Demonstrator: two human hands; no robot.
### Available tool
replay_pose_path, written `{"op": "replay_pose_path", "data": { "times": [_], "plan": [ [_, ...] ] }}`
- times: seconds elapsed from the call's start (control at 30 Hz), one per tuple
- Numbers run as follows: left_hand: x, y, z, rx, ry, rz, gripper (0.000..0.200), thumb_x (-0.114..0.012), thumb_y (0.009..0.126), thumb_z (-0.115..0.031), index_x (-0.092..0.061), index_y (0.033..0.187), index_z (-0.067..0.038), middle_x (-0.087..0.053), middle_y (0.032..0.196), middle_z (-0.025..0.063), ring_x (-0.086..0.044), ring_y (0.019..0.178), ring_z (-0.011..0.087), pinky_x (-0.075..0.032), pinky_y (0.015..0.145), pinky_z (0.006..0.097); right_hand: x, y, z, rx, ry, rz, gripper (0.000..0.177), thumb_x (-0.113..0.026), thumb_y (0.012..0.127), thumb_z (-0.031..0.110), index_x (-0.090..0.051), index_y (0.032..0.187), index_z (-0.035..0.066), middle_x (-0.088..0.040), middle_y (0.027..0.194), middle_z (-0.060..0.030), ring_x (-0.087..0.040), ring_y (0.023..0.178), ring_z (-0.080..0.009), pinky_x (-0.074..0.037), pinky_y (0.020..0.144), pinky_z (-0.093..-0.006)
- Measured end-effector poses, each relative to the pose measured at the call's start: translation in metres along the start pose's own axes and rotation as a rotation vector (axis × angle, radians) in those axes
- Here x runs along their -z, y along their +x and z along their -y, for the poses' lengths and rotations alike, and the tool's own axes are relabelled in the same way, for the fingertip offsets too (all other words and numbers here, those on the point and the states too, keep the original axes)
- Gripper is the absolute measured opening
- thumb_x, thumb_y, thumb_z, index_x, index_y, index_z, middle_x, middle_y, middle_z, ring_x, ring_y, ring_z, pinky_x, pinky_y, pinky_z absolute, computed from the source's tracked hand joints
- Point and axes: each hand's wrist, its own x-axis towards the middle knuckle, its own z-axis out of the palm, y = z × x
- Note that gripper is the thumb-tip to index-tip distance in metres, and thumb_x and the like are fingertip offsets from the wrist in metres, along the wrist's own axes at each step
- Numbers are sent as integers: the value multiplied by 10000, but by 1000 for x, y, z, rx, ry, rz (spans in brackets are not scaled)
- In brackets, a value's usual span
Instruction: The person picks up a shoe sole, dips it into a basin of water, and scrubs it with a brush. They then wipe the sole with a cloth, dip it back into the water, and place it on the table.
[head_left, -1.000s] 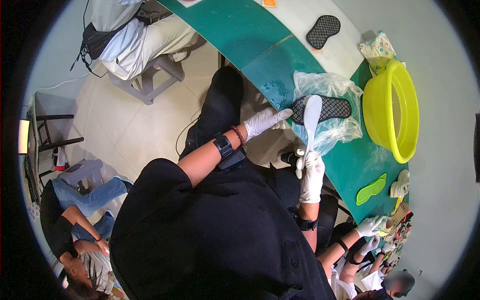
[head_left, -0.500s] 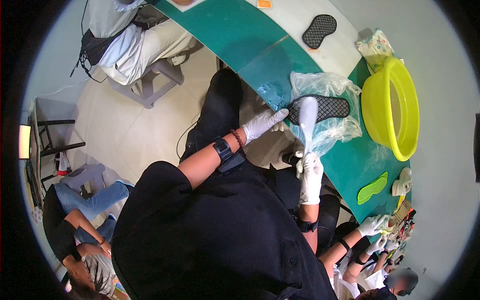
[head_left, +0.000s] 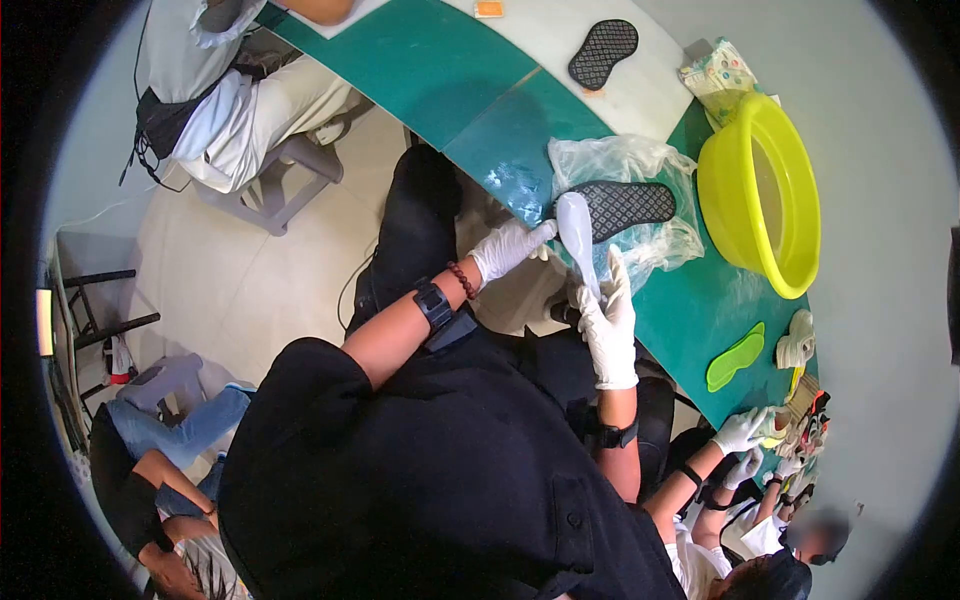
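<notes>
A black shoe sole (head_left: 632, 208) with a diamond tread lies tread up on a crumpled clear plastic bag (head_left: 680, 240). My left hand (head_left: 508, 252), in a white glove, is closed at the sole's near left end, with the thumb at its edge; some fingers are hidden. In my gloved right hand (head_left: 612, 340) is the handle of a pale plastic brush (head_left: 577, 230), the fingers partly extended along it. The brush's broad head covers the sole's left part, and its underside is out of sight.
A yellow-green basin (head_left: 712, 190) stands right of the bag, near a patterned packet (head_left: 722, 80). Another black sole (head_left: 604, 54) lies on a white board (head_left: 650, 100). A green insole (head_left: 735, 357) is on the green table (head_left: 670, 320). Co-workers' gloved hands (head_left: 740, 430) handle shoes at lower right.
The view has shifted, so the table and its items appear farther left. The brush has tilted over the sole, and my right fingers have straightened along its handle. My left hand stays at the sole's end.
</notes>
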Motion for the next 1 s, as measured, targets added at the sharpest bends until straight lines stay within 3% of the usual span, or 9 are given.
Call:
{"op": "replay_pose_path", "data": {
  "times": [0.13,0.17,0.33,0.53,0.73,0.77,0.87,0.93,1.0],
  "plan": [
    [7,-5,-21,6,-10,9,624,-458,983,-586,-644,1063,4,-663,822,93,-627,813,239,-486,799,377,-6,16,-3,107,-19,44,565,-537,962,21,-350,1487,-66,-426,1523,-156,-340,1438,-212,-223,1184,-325],
    [7,-5,-23,1,-37,2,615,-460,983,-576,-642,1071,5,-664,834,103,-628,825,245,-487,812,381,-8,17,-5,47,31,51,543,-533,963,18,-375,1475,-68,-435,1516,-155,-351,1432,-211,-233,1181,-323],
    [5,1,-17,50,-154,66,601,-491,980,-584,-631,1098,-12,-653,914,108,-589,876,192,-463,844,354,-2,24,-12,56,-90,-14,452,-536,982,51,-507,1431,21,-654,1287,-106,-615,927,-135,-509,871,-291],
    [1,1,-17,147,-116,-39,545,-600,942,-534,-640,1066,-5,-652,917,66,-581,884,179,-466,842,363,27,34,9,151,-705,-75,377,-585,966,173,-624,1340,181,-696,808,-211,-571,588,-145,-518,629,-340],
    [-1,9,-3,145,-212,17,491,-618,935,-487,-658,959,2,-642,786,45,-596,756,164,-475,766,341,96,91,-10,201,-740,-387,340,-564,982,237,-638,1310,185,-660,937,-262,-725,774,-280,-527,689,-369],
    [0,8,-6,152,-219,14,482,-619,936,-478,-658,954,2,-645,786,42,-595,748,158,-476,761,336,100,95,-16,358,-735,-363,363,-553,988,224,-607,1345,192,-673,995,-255,-728,838,-272,-525,737,-353],
    [5,4,-24,210,-201,33,462,-622,936,-453,-655,983,5,-660,836,46,-600,774,150,-479,776,328,68,73,25,119,-803,-312,389,-561,983,202,-583,1371,182,-665,1125,-242,-718,958,-246,-519,812,-321],
    [11,1,-38,300,-136,97,463,-622,937,-434,-648,1063,11,-677,933,65,-612,857,159,-484,829,336,55,62,19,357,-712,-203,510,-580,951,116,-489,1452,146,-581,1321,-255,-634,1186,-276,-467,970,-302],
    [2,7,-15,130,-146,0,501,-619,937,-427,-608,1170,16,-659,1061,84,-594,967,168,-468,901,345,27,35,43,207,-481,-76,580,-578,940,81,-410,1495,85,-572,1351,-250,-579,1258,-253,-442,1013,-311]
  ]
}}
